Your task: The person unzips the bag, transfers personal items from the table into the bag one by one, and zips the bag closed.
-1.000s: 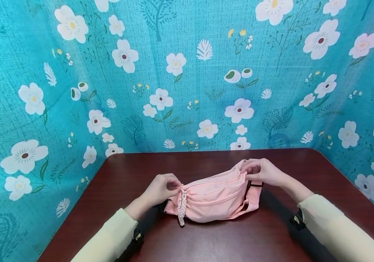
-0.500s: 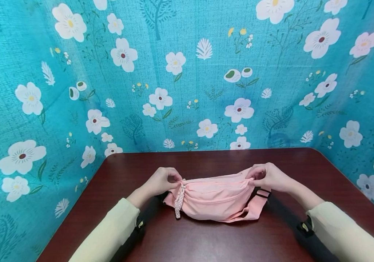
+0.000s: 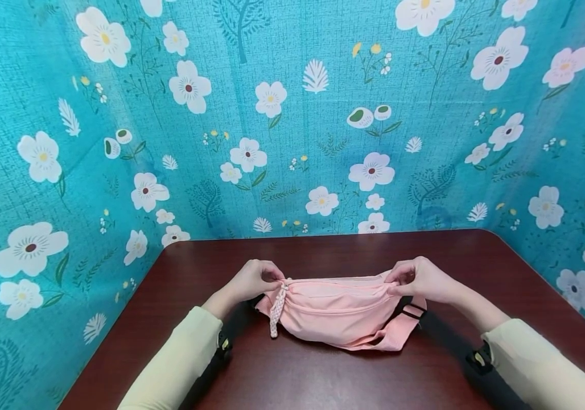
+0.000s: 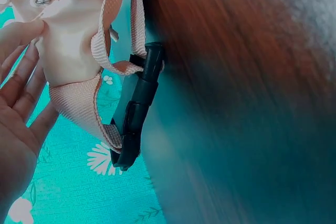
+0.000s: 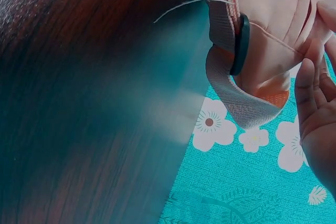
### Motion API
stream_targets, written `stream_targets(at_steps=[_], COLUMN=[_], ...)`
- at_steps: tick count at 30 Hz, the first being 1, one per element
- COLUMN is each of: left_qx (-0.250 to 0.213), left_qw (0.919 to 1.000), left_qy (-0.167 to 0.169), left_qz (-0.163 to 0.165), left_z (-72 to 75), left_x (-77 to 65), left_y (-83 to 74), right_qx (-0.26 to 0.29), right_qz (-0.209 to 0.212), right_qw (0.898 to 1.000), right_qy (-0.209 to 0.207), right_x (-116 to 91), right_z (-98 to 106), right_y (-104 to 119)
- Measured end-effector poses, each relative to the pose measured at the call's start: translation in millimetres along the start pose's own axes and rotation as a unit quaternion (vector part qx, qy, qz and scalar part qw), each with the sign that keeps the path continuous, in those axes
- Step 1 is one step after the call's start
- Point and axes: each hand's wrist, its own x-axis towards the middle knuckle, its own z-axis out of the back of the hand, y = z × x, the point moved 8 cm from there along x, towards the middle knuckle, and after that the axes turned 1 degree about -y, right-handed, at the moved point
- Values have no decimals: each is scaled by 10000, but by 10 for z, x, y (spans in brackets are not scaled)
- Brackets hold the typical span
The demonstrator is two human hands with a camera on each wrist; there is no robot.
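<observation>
A pink waist bag [image 3: 330, 313] with a zipper along its top lies on the table, stretched between both hands. My left hand [image 3: 252, 282] pinches its upper left corner, beside a braided pull cord [image 3: 277, 310] that hangs down the front. At the opposite upper corner, my right hand [image 3: 423, 279] pinches the fabric between thumb and fingers. In the left wrist view a black buckle [image 4: 137, 106] hangs on the strap below the left hand. A black strap slider [image 5: 241, 44] shows on the webbing [image 5: 239, 100] in the right wrist view.
The dark reddish-brown table [image 3: 323, 376] has rounded far corners. A teal flowered cloth [image 3: 292, 136] hangs behind it and along both sides. A loose pale thread [image 5: 178, 10] sticks out from the strap.
My right hand has moved slightly right and down with its end of the bag, while the left hand rose a little. The bag's top edge is now nearly level and straighter.
</observation>
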Motion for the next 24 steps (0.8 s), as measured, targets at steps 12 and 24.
stream_targets(at_steps=[12,24], left_qx=[-45,-301], left_qw=[9998,9994], left_qy=[186,25], left_qz=[-93,189], left_z=[13,96], left_x=[-50,-131], left_y=[-90,-32], right_qx=[208,76], right_qz=[-128,314], right_qw=[9997,9984], right_qy=[14,-472], right_x=[-8,-116], right_z=[21,158], right_y=[20,238])
